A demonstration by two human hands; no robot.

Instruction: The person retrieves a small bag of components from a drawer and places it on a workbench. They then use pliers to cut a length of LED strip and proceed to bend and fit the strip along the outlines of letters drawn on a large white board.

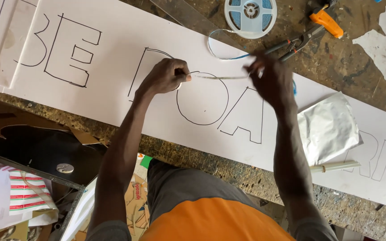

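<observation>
A long white board [112, 62] with large outlined letters lies across the workbench. My left hand [165, 76] pinches one end of a thin light strip [220, 76] above the round outlined letter. The other end of that strip is in my right hand [271, 79], which is blurred, and the strip runs taut between the two hands just over the board. From my right hand the strip curves back in a loop [215, 44] to a white and blue reel [250, 15] at the board's far edge.
Pliers [298, 42] and an orange-handled cutter [327, 21] lie on the paint-spattered bench beyond the board. A silver foil bag [329, 127] and a pale tube [336, 166] rest on the board at the right. Scrap card and papers lie below the bench at the left.
</observation>
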